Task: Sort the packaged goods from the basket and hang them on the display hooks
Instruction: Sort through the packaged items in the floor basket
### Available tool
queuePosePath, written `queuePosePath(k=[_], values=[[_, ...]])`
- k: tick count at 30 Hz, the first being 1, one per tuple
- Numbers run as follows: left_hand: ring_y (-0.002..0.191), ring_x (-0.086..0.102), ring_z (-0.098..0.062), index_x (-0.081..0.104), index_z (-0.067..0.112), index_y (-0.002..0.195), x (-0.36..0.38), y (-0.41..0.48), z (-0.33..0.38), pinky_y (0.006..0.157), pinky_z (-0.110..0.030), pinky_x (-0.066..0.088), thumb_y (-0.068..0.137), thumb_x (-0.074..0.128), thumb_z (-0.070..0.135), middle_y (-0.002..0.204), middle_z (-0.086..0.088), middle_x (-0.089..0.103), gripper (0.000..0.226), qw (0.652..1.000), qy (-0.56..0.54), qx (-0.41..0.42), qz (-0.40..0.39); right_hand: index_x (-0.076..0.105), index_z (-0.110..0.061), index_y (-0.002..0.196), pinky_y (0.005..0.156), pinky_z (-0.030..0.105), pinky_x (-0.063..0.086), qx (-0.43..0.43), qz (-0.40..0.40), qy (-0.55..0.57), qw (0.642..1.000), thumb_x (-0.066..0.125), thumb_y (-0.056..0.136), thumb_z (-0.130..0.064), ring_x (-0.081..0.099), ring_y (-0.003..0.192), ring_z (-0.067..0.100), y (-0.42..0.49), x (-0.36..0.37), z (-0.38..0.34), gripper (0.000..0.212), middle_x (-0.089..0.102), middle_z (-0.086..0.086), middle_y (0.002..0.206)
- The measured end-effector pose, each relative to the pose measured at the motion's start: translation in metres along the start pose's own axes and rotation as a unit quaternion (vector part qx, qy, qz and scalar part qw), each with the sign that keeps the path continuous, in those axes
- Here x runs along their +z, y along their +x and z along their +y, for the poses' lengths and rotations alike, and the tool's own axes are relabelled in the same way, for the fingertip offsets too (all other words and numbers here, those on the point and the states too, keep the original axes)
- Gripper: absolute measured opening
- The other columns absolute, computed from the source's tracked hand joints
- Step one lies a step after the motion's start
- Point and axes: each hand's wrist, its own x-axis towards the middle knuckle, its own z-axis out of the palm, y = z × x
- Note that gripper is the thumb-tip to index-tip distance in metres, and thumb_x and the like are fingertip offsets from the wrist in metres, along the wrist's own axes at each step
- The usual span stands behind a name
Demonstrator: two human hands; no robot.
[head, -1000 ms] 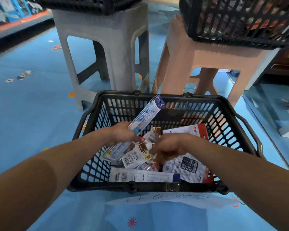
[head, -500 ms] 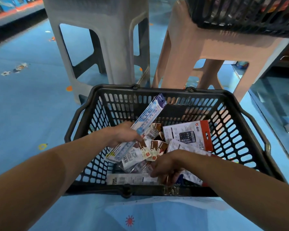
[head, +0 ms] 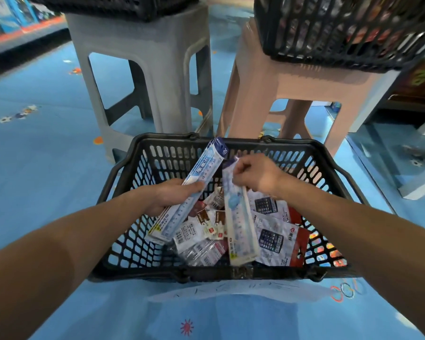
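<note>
Left hand [head: 168, 196]: fingers wrapped round long flat ruler packs [head: 189, 190], tilted.
Right hand [head: 254, 175]: pinching a glossy ruler pack [head: 239, 224] over the black mesh basket [head: 329, 165].

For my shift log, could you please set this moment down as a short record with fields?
left hand: grip shut on ruler packs, tilted up toward the far rim
right hand: pinches the top of another ruler pack, which hangs down into the basket
basket: black, on the blue floor
still in basket: calculator packs, small barcoded packets
behind: grey stool, pink stool, each bearing a black basket
hooks: not in view
</note>
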Motion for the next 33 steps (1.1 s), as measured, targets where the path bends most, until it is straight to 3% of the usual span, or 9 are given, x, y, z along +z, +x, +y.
queuePosePath(k=[6,11,14,18,21,24,27,29,33], values=[[0.111,0.071,-0.034,0.058,0.010,0.134,-0.002,-0.005,0.005,0.109,-0.056,0.048,0.084,0.052,0.069,0.120,-0.017,0.073,0.077,0.993,-0.102,0.030,-0.049,0.060,-0.013,0.082,0.048,0.024,0.044,-0.069,0.067,0.175,0.980,0.075,0.087,0.003,0.054,0.064,0.019,-0.011,-0.009,0.004,0.023,0.059,0.012,0.078],[0.122,0.067,-0.034,0.058,0.017,0.139,0.002,-0.009,0.008,0.111,-0.055,0.045,0.085,0.054,0.066,0.131,-0.016,0.069,0.073,0.986,-0.121,0.056,-0.099,0.053,-0.011,0.081,0.078,0.058,0.055,-0.069,0.068,0.270,0.958,0.070,0.085,0.015,0.061,0.080,0.034,-0.013,0.005,-0.006,0.032,0.060,0.027,0.088],[0.113,0.071,-0.031,0.061,0.012,0.130,0.005,-0.014,0.009,0.110,-0.054,0.047,0.083,0.070,0.054,0.124,-0.014,0.073,0.064,0.986,-0.103,0.062,-0.117,0.048,-0.011,0.081,0.070,0.041,0.063,-0.072,0.059,0.311,0.946,0.066,0.087,0.018,0.071,0.074,0.022,-0.011,0.013,-0.017,0.034,0.066,0.017,0.082],[0.097,0.074,-0.030,0.062,0.010,0.117,0.010,-0.018,0.010,0.098,-0.051,0.054,0.086,0.079,0.022,0.106,-0.014,0.076,0.038,0.986,-0.083,0.075,-0.121,0.045,-0.011,0.082,0.073,0.040,0.063,-0.060,0.057,0.307,0.948,0.065,0.088,0.017,0.073,0.086,0.023,-0.008,0.024,-0.025,0.035,0.071,0.015,0.092],[0.101,0.073,-0.033,0.062,0.009,0.121,0.009,-0.014,0.008,0.098,-0.053,0.054,0.090,0.073,0.007,0.110,-0.017,0.075,0.033,0.988,-0.081,0.076,-0.109,0.047,-0.013,0.083,0.079,0.049,0.063,-0.053,0.100,0.183,0.977,0.074,0.088,0.000,0.072,0.097,0.032,-0.002,0.032,-0.021,0.031,0.070,0.023,0.104],[0.101,0.073,-0.034,0.060,0.008,0.124,0.008,-0.013,0.008,0.092,-0.052,0.058,0.088,0.071,0.001,0.105,-0.017,0.075,0.038,0.990,-0.089,0.069,-0.090,0.051,-0.016,0.095,0.074,0.035,0.056,-0.060,0.153,0.023,0.986,0.083,0.082,-0.028,0.065,0.087,0.017,0.000,0.031,-0.018,0.037,0.067,0.004,0.097],[0.096,0.075,-0.030,0.061,0.010,0.117,0.007,-0.014,0.007,0.080,-0.044,0.061,0.090,0.069,-0.001,0.101,-0.013,0.078,0.030,0.993,-0.068,0.055,-0.077,0.048,-0.023,0.127,0.091,0.039,0.057,-0.066,0.206,0.097,0.972,0.084,0.072,-0.051,0.063,0.103,0.016,0.007,0.024,-0.020,0.072,0.061,0.001,0.120],[0.106,0.073,-0.034,0.059,0.009,0.119,0.007,-0.013,0.005,0.090,-0.049,0.059,0.089,0.072,0.000,0.111,-0.016,0.076,0.034,0.994,-0.049,0.048,-0.082,0.035,-0.032,0.149,0.104,0.044,0.053,-0.073,0.211,0.134,0.965,0.078,0.067,-0.062,0.060,0.117,0.019,0.013,0.019,-0.020,0.098,0.052,0.003,0.138],[0.107,0.074,-0.031,0.053,0.010,0.130,0.007,-0.006,0.001,0.090,-0.046,0.061,0.088,0.077,0.005,0.121,-0.018,0.072,0.048,0.997,-0.016,0.020,-0.069,0.043,-0.035,0.148,0.103,0.053,0.053,-0.078,0.143,0.234,0.959,0.077,0.073,-0.062,0.061,0.120,0.020,0.017,0.021,-0.023,0.087,0.056,-0.007,0.133]])
